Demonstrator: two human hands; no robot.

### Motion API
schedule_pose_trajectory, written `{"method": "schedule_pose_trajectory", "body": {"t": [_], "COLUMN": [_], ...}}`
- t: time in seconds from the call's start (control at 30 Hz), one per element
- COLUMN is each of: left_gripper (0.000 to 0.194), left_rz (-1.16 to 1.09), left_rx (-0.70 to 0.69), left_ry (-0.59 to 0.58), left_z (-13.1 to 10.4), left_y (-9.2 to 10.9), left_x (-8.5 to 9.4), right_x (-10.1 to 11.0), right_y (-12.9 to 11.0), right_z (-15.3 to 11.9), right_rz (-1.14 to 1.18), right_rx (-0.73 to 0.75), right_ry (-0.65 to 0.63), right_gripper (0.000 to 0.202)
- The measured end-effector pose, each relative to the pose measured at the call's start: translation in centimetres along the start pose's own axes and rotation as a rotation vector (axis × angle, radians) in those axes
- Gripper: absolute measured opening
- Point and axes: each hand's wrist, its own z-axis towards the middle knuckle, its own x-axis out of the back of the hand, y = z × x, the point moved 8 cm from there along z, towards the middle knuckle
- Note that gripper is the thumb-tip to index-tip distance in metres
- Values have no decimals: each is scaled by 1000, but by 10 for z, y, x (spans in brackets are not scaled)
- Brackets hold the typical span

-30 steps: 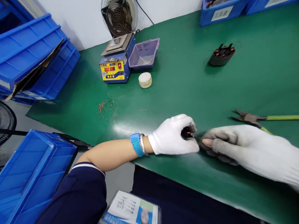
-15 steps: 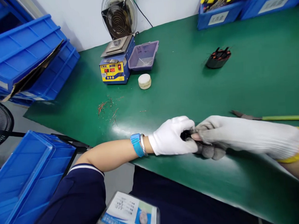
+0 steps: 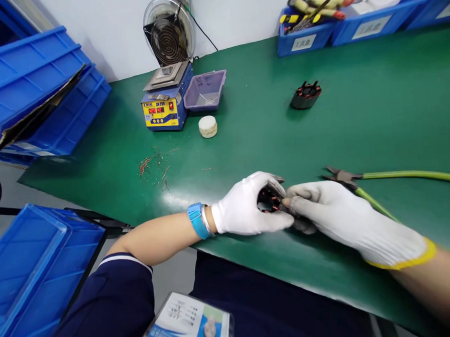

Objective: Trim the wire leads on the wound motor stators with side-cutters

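My left hand [image 3: 245, 205], in a white glove, is wrapped round a dark motor stator [image 3: 271, 200] with copper windings showing in its opening. My right hand [image 3: 321, 203], gloved in white with a yellow cuff and dirty fingertips, has its thumb and fingers pinched together at the stator's right side. What lies between those fingertips is too small to make out. Just beyond my right hand are cutting pliers [image 3: 346, 176] with green handles, one handle partly hidden by the glove. A second stator [image 3: 306, 95] stands farther back on the green table [image 3: 253, 137].
At the back left are a solder pot [image 3: 165, 106], a purple tray [image 3: 205, 91] and a small round white container [image 3: 207, 126]. Copper wire scraps [image 3: 145, 165] lie nearer. A blue tool bin [image 3: 305, 41] stands at the back right. Blue crates [image 3: 36, 93] are stacked on the left.
My right hand has turned and drawn back, so the pliers show more fully. The stator's opening and copper windings have come into view in my left hand. The whole view has shifted slightly.
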Motion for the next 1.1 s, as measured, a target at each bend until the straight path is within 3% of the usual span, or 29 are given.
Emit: {"method": "schedule_pose_trajectory", "body": {"t": [0.13, 0.27, 0.33, 0.4, 0.53, 0.6, 0.67, 0.77, 0.87, 0.93, 1.0, 1.03, 1.07, 1.1], "left_gripper": [32, 77, 92, 90, 69, 64, 66, 51, 32, 41, 52, 55, 58, 64], "left_rz": [-161, -410, -537, -610, -664, -710, -727, -500, -149, -41, -78, -161, -279, -421], "left_rx": [8, 156, 234, 335, 655, 673, 529, 148, -179, -271, -189, -67, 102, 288], "left_ry": [1, 158, 177, 50, -449, -510, -371, -110, -98, -121, 32, 118, 133, 46], "left_z": [0, 0, 1, 3, -15, -20, -14, -5, -8, -11, -9, -8, -7, -8], "left_y": [-3, -26, -34, -36, -35, -32, -29, -10, 20, 31, 25, 14, -1, -16], "left_x": [5, 18, 24, 22, -8, -15, -9, 13, 19, 18, 30, 36, 35, 24], "right_x": [4, 6, 6, 7, 12, 9, 8, 10, 8, 6, 6, 7, 8, 10], "right_y": [-10, -15, -13, -13, -16, -16, -17, -22, -26, -27, -27, -28, -29, -30], "right_z": [-6, -8, -10, -12, -18, -19, -19, -18, -21, -25, -29, -30, -32, -32], "right_rz": [12, -34, -89, -111, -49, 18, 136, 328, 406, 412, 377, 337, 281, 222], "right_rx": [60, 84, 96, 134, 252, 250, 214, 197, 223, 249, 280, 302, 328, 355], "right_ry": [48, 47, 42, 52, 98, 60, 33, 47, 16, -11, -20, -16, -3, 21], "right_gripper": [37, 41, 45, 49, 53, 56, 58, 58, 56, 56, 56, 57, 58, 60]}}
